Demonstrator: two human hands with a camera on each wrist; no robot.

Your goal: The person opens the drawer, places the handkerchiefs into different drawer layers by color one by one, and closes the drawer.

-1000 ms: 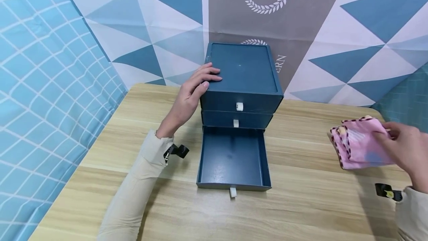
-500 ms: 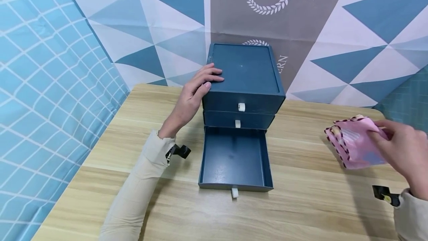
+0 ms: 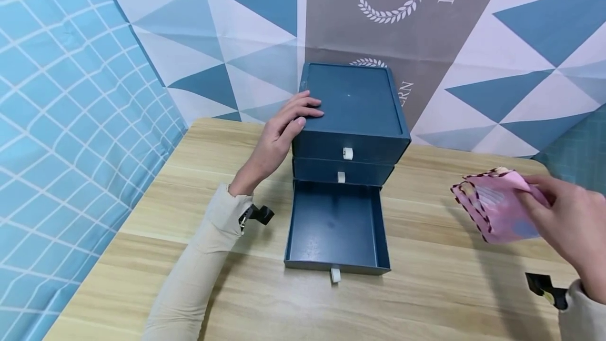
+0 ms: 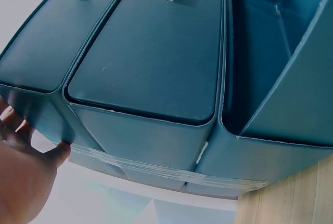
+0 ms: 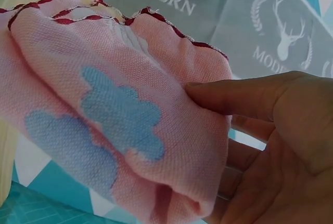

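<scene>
A dark blue drawer unit stands near the back of the table, its bottom drawer pulled out with nothing inside. My left hand rests on the unit's top left edge, fingers extended over the top; in the left wrist view the thumb touches the side wall. Over at the right, my right hand pinches a folded pink towel between thumb and fingers, above the table. Blue cloud shapes and a dark red and white stitched edge show on the towel in the right wrist view.
White loop tabs mark the drawer fronts. The wooden table extends around the unit. Behind it hangs a geometric patterned cloth, and a blue checked cloth covers the left side.
The towel in my right hand has moved a little to the left, away from the right edge. My left hand stays on the drawer unit; the whole view has shifted slightly.
</scene>
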